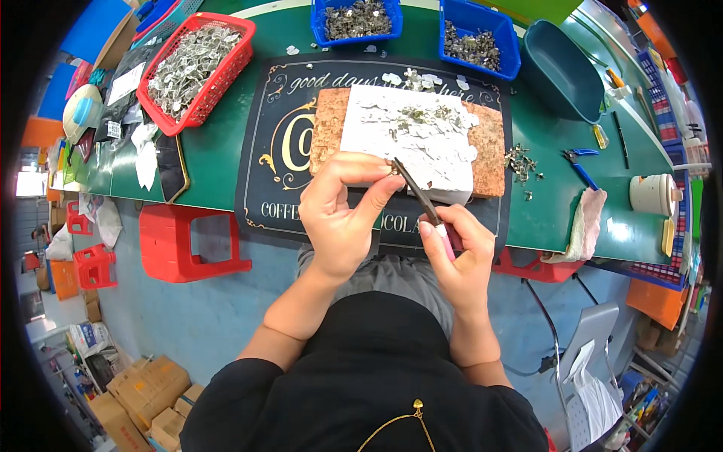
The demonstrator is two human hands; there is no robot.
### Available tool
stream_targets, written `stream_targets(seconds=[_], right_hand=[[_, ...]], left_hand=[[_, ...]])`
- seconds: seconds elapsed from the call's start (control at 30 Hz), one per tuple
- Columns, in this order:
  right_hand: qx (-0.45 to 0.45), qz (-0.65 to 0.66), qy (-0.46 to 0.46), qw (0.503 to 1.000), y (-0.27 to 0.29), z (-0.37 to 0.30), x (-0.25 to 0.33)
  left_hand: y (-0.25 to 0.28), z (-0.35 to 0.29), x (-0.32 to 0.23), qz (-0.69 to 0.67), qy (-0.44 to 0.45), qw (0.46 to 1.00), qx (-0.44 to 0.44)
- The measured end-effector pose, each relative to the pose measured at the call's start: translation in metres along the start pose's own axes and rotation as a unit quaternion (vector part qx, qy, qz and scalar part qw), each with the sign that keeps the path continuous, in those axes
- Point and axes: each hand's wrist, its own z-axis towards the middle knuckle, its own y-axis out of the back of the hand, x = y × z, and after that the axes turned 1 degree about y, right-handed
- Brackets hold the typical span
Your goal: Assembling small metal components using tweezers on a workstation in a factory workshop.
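My left hand (339,211) is closed, pinching a tiny metal piece (394,170) between thumb and fingertips. My right hand (461,256) grips slim long-nose pliers (419,193) with dark jaws and pink handles. Their tip touches or nearly touches the piece; the fingers partly hide the contact. Just beyond both hands lies a white block (369,113) on a brown cork-like board (488,143). Small white flat pieces (444,147) and a heap of little metal parts (437,114) cover much of the block. Beneath is a black printed mat (260,166).
A red basket (242,56) of metal parts stands far left, near a phone (172,169). Two blue bins (520,56) hold more parts at the back. A teal tub (565,71), blue-handled pliers (581,167), a white canister (651,194) and a cloth (586,226) lie right.
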Motion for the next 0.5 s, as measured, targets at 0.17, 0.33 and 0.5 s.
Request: stream_targets(seconds=[0.17,0.33,0.5], right_hand=[[0.019,0.008,-0.022,1.0,-0.0006,-0.0002,0.0022],[0.038,0.087,-0.041,0.995,-0.0013,-0.0041,-0.0062],[0.112,0.218,-0.17,0.954,0.0031,-0.008,0.0005]], left_hand=[[-0.0024,-0.0003,-0.0004,-0.007,-0.017,1.0,0.0],[0.0006,0.0054,-0.0037,-0.058,0.119,0.987,0.087],[-0.0064,0.0045,-0.0034,-0.192,0.174,0.959,0.114]])
